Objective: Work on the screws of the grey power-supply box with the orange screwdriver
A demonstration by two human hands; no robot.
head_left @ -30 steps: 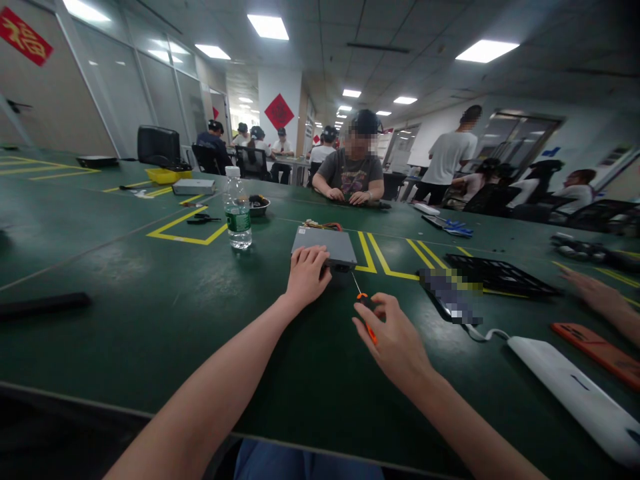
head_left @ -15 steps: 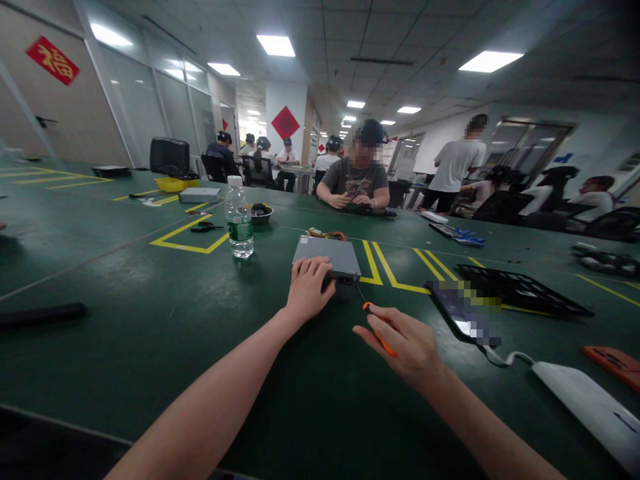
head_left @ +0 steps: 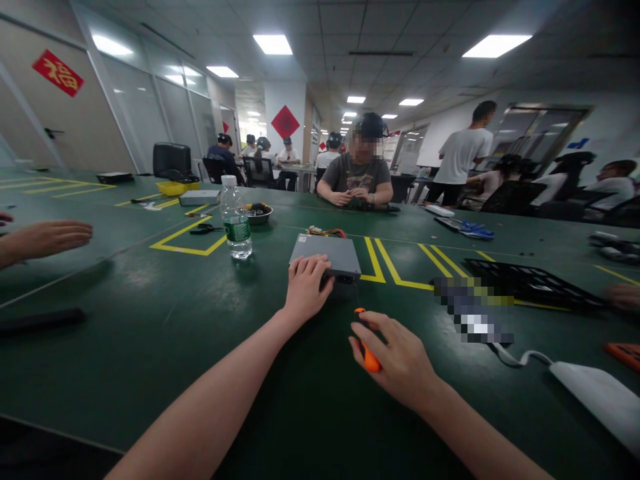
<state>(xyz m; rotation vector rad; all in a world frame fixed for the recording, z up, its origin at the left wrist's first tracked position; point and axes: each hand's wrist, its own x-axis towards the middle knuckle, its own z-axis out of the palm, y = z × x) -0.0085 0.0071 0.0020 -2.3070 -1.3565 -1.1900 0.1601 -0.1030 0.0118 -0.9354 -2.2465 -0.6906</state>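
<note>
A grey metal computer power supply (head_left: 336, 252) lies flat on the green table, its bundle of coloured wires at the far side. My left hand (head_left: 307, 283) grips its near left corner, fingers over the top and thumb against the front face. In my right hand (head_left: 397, 353) is a screwdriver (head_left: 371, 361) with an orange handle, held between thumb and fingers. Its thin shaft points away from me, up to the near right corner of the power supply. Whether the tip sits in a screw is too small to tell.
Left of the power supply stands a water bottle (head_left: 237, 220), with a metal bowl (head_left: 260, 215) behind it. Rightward lie a blurred phone-like device on a white cable, a black frame (head_left: 535, 283) and a white box (head_left: 597, 400). Another person's hand (head_left: 55, 239) reaches in at left.
My right hand has shifted slightly left and down, and the screwdriver now points more straight ahead. My left hand stays on the power supply. Another person's hand has come in at the left.
</note>
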